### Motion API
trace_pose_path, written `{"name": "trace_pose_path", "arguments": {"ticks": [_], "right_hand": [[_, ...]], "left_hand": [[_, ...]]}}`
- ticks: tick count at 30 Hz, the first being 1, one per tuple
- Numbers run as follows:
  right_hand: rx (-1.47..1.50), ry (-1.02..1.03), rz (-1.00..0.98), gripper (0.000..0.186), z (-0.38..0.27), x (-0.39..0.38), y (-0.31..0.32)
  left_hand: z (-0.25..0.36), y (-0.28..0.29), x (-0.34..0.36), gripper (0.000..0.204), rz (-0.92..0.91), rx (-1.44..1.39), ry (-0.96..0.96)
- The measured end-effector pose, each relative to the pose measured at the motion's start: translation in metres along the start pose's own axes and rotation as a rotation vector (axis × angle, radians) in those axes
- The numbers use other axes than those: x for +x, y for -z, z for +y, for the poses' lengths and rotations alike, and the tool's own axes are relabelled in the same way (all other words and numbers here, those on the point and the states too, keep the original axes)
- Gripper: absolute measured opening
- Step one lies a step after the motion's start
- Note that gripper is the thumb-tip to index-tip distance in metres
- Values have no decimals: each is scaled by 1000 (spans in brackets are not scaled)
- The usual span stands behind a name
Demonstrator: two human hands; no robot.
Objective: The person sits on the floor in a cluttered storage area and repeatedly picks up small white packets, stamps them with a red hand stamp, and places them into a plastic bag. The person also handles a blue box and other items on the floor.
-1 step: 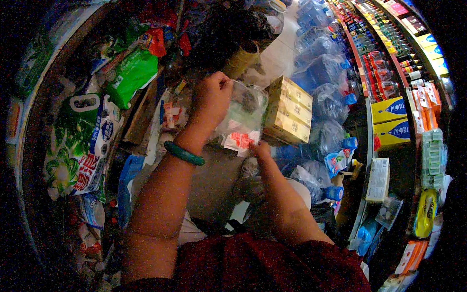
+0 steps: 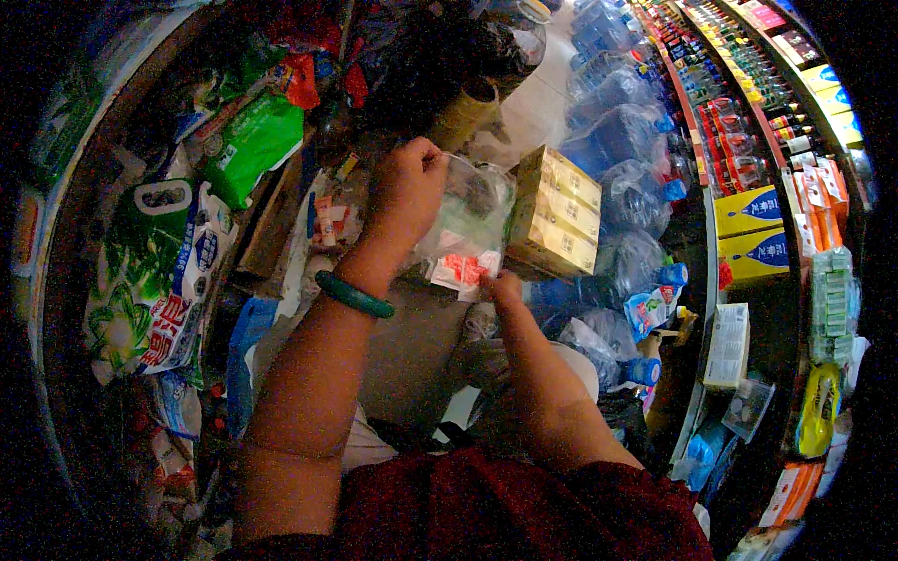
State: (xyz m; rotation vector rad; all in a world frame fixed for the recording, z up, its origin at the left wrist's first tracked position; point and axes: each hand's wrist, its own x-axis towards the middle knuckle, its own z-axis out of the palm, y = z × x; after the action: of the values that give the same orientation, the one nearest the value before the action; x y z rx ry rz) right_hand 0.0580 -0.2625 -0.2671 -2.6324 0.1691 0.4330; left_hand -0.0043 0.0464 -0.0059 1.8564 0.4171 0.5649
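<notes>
My left hand (image 2: 404, 187), with a green bangle (image 2: 354, 294) on its wrist, is closed at the upper left edge of a clear plastic bag (image 2: 468, 196). Red and white printed packets (image 2: 458, 273) show at the bottom of the bag. My right hand (image 2: 500, 290) has its fingers closed on the bag's lower right corner, beside these packets; its fingertips are partly hidden. A stack of yellowish boxes (image 2: 552, 210) stands just right of the bag.
Large green packs (image 2: 140, 271) and assorted packages line the left. Large blue water bottles (image 2: 617, 131) in plastic run along the right, beside shelves (image 2: 702, 168) of bottles and boxes. A cardboard tube (image 2: 468, 112) and dark bags are beyond the hands. Tiled floor (image 2: 547, 84) shows behind.
</notes>
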Motion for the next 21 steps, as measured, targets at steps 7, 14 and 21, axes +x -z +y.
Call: {"name": "trace_pose_path", "arguments": {"ticks": [7,14,21], "right_hand": [[270,53,146,31,-44,-32,26],[517,47,-34,24,-26,-9,23],[569,268,378,32,-105,-44,107]], "left_hand": [[0,0,0,18,-32,23,49],[-3,-7,-1,16,-44,56,36],[-7,-7,-2,17,-32,7,55]]}}
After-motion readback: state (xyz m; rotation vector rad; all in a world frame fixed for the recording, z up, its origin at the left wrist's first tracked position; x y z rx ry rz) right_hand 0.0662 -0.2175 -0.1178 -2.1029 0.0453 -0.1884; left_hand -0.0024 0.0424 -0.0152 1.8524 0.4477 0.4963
